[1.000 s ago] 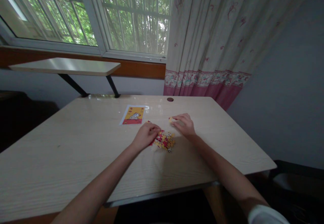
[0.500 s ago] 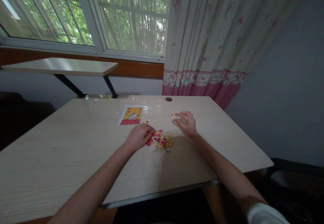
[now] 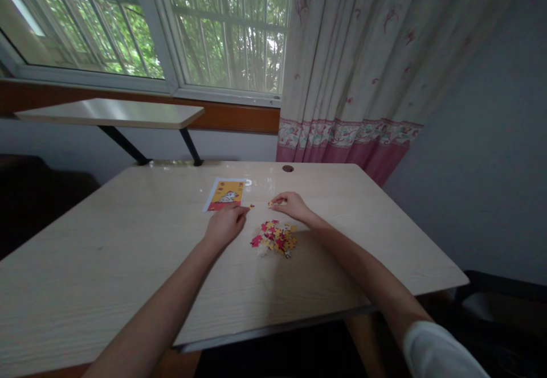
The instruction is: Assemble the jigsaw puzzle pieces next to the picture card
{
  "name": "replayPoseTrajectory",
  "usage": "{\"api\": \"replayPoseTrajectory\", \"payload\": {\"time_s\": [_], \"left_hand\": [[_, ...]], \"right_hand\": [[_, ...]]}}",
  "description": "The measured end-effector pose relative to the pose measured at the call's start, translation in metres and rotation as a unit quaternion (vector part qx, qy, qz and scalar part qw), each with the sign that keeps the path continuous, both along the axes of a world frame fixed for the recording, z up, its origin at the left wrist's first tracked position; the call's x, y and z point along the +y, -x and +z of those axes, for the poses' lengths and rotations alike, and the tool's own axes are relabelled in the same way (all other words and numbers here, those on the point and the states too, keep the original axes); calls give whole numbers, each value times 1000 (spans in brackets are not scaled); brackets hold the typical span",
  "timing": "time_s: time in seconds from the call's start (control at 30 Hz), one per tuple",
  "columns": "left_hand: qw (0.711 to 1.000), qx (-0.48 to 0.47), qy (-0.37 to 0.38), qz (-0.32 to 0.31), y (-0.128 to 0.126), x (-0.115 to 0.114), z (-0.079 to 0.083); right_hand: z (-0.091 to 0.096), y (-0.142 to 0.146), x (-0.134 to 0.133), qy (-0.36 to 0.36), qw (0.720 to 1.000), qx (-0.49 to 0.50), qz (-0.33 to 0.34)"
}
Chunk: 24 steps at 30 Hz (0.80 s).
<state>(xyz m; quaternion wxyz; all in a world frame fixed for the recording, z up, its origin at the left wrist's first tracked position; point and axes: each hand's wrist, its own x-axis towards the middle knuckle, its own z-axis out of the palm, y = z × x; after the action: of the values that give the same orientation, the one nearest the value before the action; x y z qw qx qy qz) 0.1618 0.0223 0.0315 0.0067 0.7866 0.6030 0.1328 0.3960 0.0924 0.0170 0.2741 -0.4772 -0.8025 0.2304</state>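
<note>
A heap of red and yellow puzzle pieces (image 3: pixel 276 238) lies on the pale wooden table (image 3: pixel 128 253). My left hand (image 3: pixel 224 224) rests just left of and beyond the heap, fingers curled, its fingertips reaching a small loose piece (image 3: pixel 252 206). My right hand (image 3: pixel 289 205) hovers past the heap and pinches a small yellow puzzle piece (image 3: pixel 270 203) between thumb and fingers. A printed reference picture (image 3: pixel 225 194) in orange, red and white lies flat beyond my left hand.
A round cable hole (image 3: pixel 288 168) sits near the table's far edge. A narrow shelf (image 3: pixel 111 112) on black brackets runs under the window. A flowered curtain (image 3: pixel 350 70) hangs at the back right. The table's near edge drops off at the right.
My left hand has left the heap and slid forward toward the picture. My right hand has moved left with its yellow piece, so the two hands now sit close together beyond the heap.
</note>
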Motion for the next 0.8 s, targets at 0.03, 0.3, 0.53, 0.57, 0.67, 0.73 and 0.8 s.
{"api": "replayPoseTrajectory", "payload": {"time_s": [0.03,0.3,0.53,0.57,0.67,0.73,0.8], "left_hand": [[1000,6,-6,-3,-1,0,-1],[999,38,-26,-16,-7,3,0],[999,35,-32,-21,-8,4,1],[999,32,-30,-21,-8,4,1],[999,26,-25,-24,-7,5,0],[999,24,-27,-22,-7,6,-1],[999,25,-28,-18,-7,6,-1]], "right_hand": [[0,6,2,6,1000,0,-3],[1,30,1,7,999,-27,-28],[8,31,-6,0,997,-67,-40],[8,31,-7,-1,997,-68,-39],[9,31,-8,-1,997,-69,-36],[9,31,-8,-4,997,-70,-37],[9,31,-9,-7,997,-71,-38]]}}
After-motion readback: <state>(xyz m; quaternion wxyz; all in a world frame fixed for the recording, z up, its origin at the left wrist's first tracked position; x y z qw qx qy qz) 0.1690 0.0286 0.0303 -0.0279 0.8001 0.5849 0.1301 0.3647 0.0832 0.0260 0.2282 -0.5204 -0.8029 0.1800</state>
